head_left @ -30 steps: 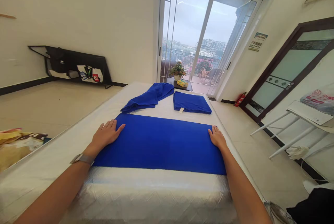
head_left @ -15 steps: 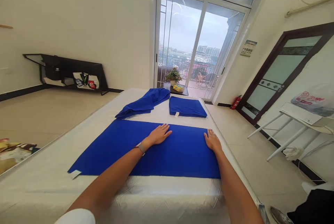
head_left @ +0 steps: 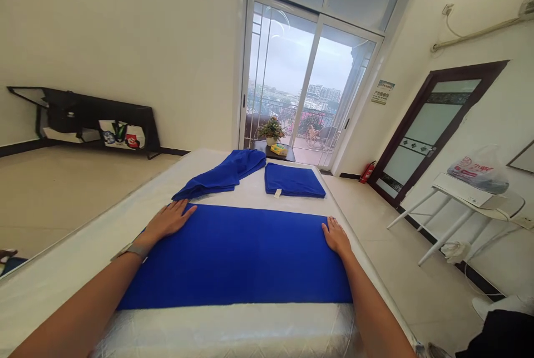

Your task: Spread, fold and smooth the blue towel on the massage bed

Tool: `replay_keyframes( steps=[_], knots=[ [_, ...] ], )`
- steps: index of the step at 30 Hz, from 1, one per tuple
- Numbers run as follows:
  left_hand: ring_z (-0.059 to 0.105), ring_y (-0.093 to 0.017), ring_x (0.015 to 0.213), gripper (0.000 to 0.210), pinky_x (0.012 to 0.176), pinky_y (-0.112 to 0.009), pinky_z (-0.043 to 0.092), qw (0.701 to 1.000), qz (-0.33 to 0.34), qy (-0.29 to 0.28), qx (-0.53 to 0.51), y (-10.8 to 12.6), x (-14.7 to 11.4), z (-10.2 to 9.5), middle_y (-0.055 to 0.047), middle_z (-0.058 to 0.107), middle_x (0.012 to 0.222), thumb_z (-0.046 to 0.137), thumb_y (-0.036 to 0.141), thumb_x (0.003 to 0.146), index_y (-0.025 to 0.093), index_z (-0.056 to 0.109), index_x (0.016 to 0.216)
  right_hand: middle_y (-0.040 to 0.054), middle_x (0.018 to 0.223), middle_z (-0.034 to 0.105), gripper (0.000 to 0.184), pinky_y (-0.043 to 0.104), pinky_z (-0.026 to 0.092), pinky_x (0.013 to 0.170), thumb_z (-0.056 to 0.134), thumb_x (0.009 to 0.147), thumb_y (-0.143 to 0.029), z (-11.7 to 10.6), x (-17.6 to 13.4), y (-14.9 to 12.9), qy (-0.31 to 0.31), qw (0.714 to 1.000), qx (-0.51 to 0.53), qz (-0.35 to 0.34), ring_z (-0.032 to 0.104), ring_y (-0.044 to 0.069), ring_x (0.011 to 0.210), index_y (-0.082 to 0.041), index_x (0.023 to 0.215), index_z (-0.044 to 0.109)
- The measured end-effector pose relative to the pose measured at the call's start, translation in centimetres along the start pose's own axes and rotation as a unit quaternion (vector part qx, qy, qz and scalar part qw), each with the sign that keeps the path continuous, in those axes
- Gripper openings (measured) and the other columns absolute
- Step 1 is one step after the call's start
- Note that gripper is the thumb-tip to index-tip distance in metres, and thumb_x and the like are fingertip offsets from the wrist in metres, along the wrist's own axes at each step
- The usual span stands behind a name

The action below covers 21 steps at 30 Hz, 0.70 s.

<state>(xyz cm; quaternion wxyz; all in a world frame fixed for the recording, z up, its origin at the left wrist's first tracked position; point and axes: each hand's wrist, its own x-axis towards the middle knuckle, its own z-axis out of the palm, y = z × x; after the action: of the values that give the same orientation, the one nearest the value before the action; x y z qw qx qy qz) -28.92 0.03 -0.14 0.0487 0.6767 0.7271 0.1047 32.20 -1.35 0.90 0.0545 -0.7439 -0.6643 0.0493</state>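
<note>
A blue cloth (head_left: 246,258) lies flat and smooth across the near part of a plastic-covered mattress (head_left: 233,330). My left hand (head_left: 167,221) rests palm down at the cloth's far left corner, fingers stretched out. At the far right corner my right hand (head_left: 337,235) also lies flat, its fingers extended. Beyond the cloth, a folded blue stack (head_left: 294,180) with a small white tag sits to the right. Left of that stack, a loosely bunched blue cloth (head_left: 223,174) reaches close to my left fingertips.
A small dark table with a potted plant (head_left: 271,130) and a yellow tissue pack (head_left: 278,150) stands past the mattress. A white chair (head_left: 463,194) carrying a plastic bag (head_left: 479,171) is at right. A black rack (head_left: 100,121) stands against the left wall.
My left hand has slid left across the cloth, from its middle to the far left corner. My right hand stays at the right corner. The view has tilted upward a little.
</note>
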Motion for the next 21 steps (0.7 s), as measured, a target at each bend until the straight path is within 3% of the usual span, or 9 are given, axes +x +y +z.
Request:
replay_keyframes(
  steps=[3,8,12,16,19,21],
  knots=[
    [0.023,-0.032,0.152,0.087,0.122,-0.051,0.021,1.0,-0.013,0.005,0.001,-1.4,-0.2,-0.3,-0.018,0.033,0.161,0.018,0.064,0.093,0.004,0.031,0.155,0.0076,0.166,0.019,0.07,0.036,0.011,0.125,0.015,0.103,-0.051,-0.1,-0.1,-0.1,-0.001,1.0,-0.006,0.003,0.015,0.018,0.153,-0.01,0.16,0.022],
    [0.021,-0.031,0.153,0.091,0.123,-0.049,0.02,1.0,-0.028,0.012,0.003,-0.4,-0.9,-0.5,-0.016,0.03,0.163,0.018,0.068,0.092,0.005,0.028,0.156,0.0094,0.166,0.02,0.07,0.037,0.014,0.124,0.017,0.103,-0.05,-0.9,-0.4,-0.6,-0.012,0.999,-0.038,0.007,0.016,0.02,0.153,-0.009,0.16,0.02],
    [0.021,-0.031,0.153,0.088,0.123,-0.049,0.02,1.0,-0.011,0.013,0.016,-0.3,-1.2,-0.7,-0.015,0.03,0.163,0.016,0.064,0.093,0.005,0.028,0.156,0.0159,0.161,0.033,0.062,0.044,0.012,0.123,0.026,0.103,-0.039,-2.3,-0.8,-2.9,0.001,0.993,-0.117,0.027,0.023,0.026,0.151,-0.008,0.156,0.034],
    [0.019,-0.031,0.153,0.089,0.123,-0.049,0.018,1.0,-0.017,0.016,0.008,-0.5,-1.0,-0.4,-0.014,0.029,0.163,0.016,0.066,0.092,0.005,0.027,0.156,0.0182,0.156,0.04,0.057,0.044,0.014,0.123,0.028,0.1,-0.027,-2.5,-1.4,-9.4,0.061,0.991,-0.104,-0.054,0.029,0.027,0.149,-0.009,0.153,0.041],
    [0.018,-0.03,0.153,0.09,0.124,-0.049,0.017,1.0,-0.02,0.02,-0.005,-0.6,-0.8,-0.2,-0.013,0.03,0.163,0.017,0.067,0.091,0.005,0.028,0.156,0.0132,0.158,0.038,0.06,0.041,0.019,0.122,0.025,0.102,-0.039,-1.1,-2.2,-16.2,0.035,0.989,-0.031,-0.143,0.03,0.025,0.149,-0.012,0.155,0.038],
    [0.019,-0.03,0.153,0.09,0.123,-0.049,0.017,1.0,-0.02,0.018,-0.008,-0.6,-0.8,-0.3,-0.014,0.03,0.163,0.018,0.067,0.092,0.005,0.028,0.156,0.0115,0.162,0.032,0.065,0.039,0.016,0.123,0.022,0.103,-0.046,0.1,-2.7,-20.2,0.003,0.976,0.015,-0.219,0.024,0.023,0.151,-0.011,0.157,0.033]
  ],
)
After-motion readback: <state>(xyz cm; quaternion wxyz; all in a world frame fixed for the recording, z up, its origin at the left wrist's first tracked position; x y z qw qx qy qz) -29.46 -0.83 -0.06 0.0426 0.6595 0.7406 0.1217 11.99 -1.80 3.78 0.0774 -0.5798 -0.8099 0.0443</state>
